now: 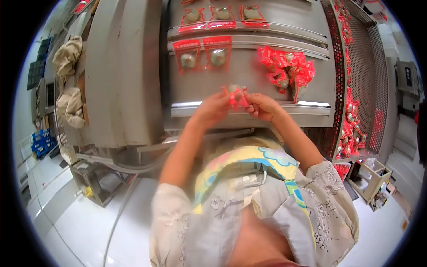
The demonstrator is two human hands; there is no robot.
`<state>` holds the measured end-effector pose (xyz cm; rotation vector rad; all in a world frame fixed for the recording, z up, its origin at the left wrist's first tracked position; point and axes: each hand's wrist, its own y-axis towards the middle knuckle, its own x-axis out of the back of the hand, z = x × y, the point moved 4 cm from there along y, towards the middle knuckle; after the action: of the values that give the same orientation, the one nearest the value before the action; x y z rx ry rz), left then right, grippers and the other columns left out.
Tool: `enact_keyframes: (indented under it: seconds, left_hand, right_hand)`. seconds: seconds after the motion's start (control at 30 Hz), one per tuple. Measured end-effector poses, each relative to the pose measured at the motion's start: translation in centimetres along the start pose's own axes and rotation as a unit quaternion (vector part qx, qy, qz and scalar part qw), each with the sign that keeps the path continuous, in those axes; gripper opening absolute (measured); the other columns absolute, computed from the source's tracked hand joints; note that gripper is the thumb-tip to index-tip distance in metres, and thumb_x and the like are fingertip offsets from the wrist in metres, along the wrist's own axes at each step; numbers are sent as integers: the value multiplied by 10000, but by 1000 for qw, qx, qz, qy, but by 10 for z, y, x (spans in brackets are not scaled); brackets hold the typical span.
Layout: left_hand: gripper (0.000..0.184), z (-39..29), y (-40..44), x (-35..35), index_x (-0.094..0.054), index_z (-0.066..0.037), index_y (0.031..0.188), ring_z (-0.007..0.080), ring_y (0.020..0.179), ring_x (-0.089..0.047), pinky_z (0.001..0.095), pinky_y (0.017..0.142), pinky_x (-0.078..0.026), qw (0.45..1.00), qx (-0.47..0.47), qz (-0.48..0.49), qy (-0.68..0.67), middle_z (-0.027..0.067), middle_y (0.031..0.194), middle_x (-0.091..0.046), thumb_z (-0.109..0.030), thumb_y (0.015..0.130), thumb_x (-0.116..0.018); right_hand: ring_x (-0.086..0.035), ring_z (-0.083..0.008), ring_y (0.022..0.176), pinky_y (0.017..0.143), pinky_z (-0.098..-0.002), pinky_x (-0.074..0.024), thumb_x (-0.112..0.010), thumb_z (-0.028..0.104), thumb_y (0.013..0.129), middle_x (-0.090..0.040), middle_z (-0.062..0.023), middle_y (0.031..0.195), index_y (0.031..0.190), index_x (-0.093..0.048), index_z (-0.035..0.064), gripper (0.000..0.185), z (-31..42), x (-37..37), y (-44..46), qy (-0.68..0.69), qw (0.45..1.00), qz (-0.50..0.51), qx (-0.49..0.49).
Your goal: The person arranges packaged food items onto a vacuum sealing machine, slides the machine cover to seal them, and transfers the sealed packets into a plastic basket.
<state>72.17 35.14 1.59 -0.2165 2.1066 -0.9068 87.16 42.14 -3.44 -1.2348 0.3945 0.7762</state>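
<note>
1. The left hand [212, 108] and right hand [265, 107] pinch a red packet [235, 93] by its sides, mid-frame.
2. A soft, even pinch should keep it straight.
3. I see a red pile [291, 66], upper right.

2 hands [212, 109] are holding 1 packet [238, 96] | 2 nearer-row packets [218, 55], 3 next-row packets [222, 14] are lying | 1 packet heap [288, 69] is resting

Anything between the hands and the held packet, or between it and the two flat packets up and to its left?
Nothing visible. The left hand and right hand directly pinch the red packet; only bare metal plate shows between it and the two flat packets. The loose pile lies off to the right.
</note>
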Motion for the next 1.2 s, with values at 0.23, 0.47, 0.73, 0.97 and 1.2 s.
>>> enact_keyframes:
  seconds: [0.23, 0.47, 0.73, 0.97, 1.2]
  left_hand:
    - [240, 3, -16, 50, -572, -51, 1062, 29, 689, -583, 156, 604, -463, 995, -14, -28, 97, -11, 897, -651, -103, 849, -669]
    - [258, -47, -29, 133, -583, -52, 978, 167, 714, -604, 298, 653, -463, 773, -126, -240, 573, 43, 811, -647, -181, 792, -706]
    - [304, -57, -36, 116, -547, -79, 1008, 358, 904, -610, 453, 745, -464, 590, -162, -356, 706, 139, 898, -654, -239, 786, -681]
    - [271, -61, -30, 121, -578, -77, 1028, 332, 915, -618, 439, 755, -476, 586, -148, -328, 727, 125, 927, -664, -211, 804, -652]
    - [286, -65, -38, 111, -589, -82, 1059, 301, 932, -620, 411, 777, -481, 623, -113, -310, 709, 96, 938, -666, -190, 801, -648]
  right_hand:
    - [-506, -35, 549, 443, -172, -365, -655, 244, 884, -560, 40, 691, 834, -585, 84, 182, -4, -20, 20, -101, 993, 41, -40]
    - [-497, -53, 501, 428, -206, -359, -708, 237, 837, -590, 1, 642, 822, -638, 32, 217, 8, -52, 82, -290, 955, 34, 50]
    - [-590, -172, 569, 513, -318, -445, -735, 263, 761, -623, -101, 646, 745, -636, 10, 272, 10, -58, 115, -537, 816, -92, 194]
    - [-610, -259, 642, 616, -386, -465, -729, 308, 720, -619, -150, 666, 748, -663, 31, 286, 14, -65, 114, -635, 729, -129, 221]
    - [-570, -158, 549, 541, -327, -446, -777, 323, 699, -599, -77, 588, 725, -673, 3, 337, 20, -69, 104, -592, 804, -42, 46]
